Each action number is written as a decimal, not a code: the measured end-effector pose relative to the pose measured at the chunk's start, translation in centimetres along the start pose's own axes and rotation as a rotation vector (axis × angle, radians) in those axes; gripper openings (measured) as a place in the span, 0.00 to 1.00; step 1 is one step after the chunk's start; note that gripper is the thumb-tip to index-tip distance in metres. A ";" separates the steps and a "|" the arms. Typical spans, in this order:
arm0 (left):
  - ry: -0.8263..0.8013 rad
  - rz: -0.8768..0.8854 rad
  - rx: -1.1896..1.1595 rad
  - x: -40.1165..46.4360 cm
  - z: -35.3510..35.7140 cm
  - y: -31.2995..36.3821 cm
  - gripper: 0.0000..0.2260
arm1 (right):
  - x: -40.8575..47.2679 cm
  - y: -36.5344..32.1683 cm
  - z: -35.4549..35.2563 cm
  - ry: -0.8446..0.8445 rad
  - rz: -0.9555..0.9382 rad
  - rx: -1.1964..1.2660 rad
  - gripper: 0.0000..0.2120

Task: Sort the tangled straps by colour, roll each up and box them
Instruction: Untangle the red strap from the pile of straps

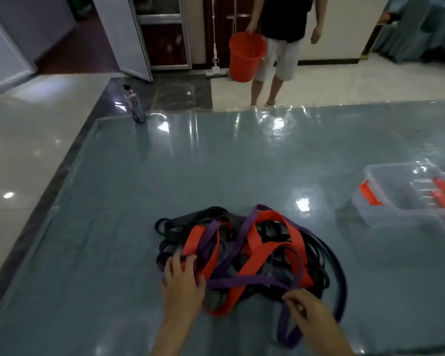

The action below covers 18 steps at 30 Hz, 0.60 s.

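A tangled heap of straps lies on the grey table near me: orange straps, purple straps and black straps wound through each other. My left hand rests on the heap's left edge, fingers spread over orange and purple bands. At the heap's near right side my right hand pinches a purple strap, whose loop hangs below the fingers. A clear plastic box with orange clips stands at the right, with nothing rolled in it.
The table has a glossy plastic cover. A drinks bottle stands at its far left corner. Beyond the far edge a person stands holding an orange bucket, with a mop behind.
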<state>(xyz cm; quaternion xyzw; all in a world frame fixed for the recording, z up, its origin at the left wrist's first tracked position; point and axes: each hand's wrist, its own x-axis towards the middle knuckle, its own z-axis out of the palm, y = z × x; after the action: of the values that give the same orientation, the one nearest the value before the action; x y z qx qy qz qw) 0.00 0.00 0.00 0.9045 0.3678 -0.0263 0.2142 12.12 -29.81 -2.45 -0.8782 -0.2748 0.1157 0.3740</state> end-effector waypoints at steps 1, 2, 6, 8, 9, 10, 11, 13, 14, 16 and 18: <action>-0.055 -0.091 -0.029 0.8 0.2 0.1 0.28 | 0.6 0.5 0.1 0.004 0.007 0.014 0.20; -0.060 -0.182 -0.079 1.6 0.2 0.2 0.31 | 1.1 0.5 -0.3 -0.002 0.013 -0.025 0.22; -0.120 -0.329 -0.193 3.9 1.2 -0.6 0.30 | 3.7 1.6 -0.5 -0.009 0.077 -0.010 0.25; -0.037 -0.348 -0.296 4.4 1.2 -1.7 0.23 | 5.2 1.9 -0.8 -0.062 0.062 0.007 0.24; -0.018 -0.380 -0.377 4.6 1.0 -2.2 0.22 | 6.0 1.9 -1.0 -0.086 0.060 0.015 0.23; -0.017 -0.412 -0.428 4.7 0.6 -2.6 0.21 | 6.8 2.0 -1.1 -0.104 0.063 0.018 0.22; -0.031 -0.436 -0.449 4.6 0.1 -2.7 0.22 | 7.7 2.1 -1.2 -0.129 0.077 0.034 0.21; -0.033 -0.465 -0.427 4.2 -0.7 -2.8 0.22 | 9.3 2.2 -1.2 -0.182 0.099 0.059 0.19; -0.018 -0.481 -0.408 3.9 -1.0 -3.1 0.22 | 10.0 2.3 -1.0 -0.215 0.098 0.064 0.20; -0.031 -0.517 -0.346 3.5 -1.8 -3.8 0.20 | 11.3 2.6 -0.7 -0.298 0.077 0.072 0.21; -0.110 -0.559 -0.277 3.2 -2.0 -4.7 0.15 | 12.7 3.0 -0.1 -0.395 0.027 0.054 0.19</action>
<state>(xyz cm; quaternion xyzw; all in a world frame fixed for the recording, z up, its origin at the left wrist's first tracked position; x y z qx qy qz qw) -1.09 5.88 -0.52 0.7278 0.5902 -0.0826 0.3394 23.85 -24.35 -4.48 -0.8315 -0.3279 0.2983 0.3347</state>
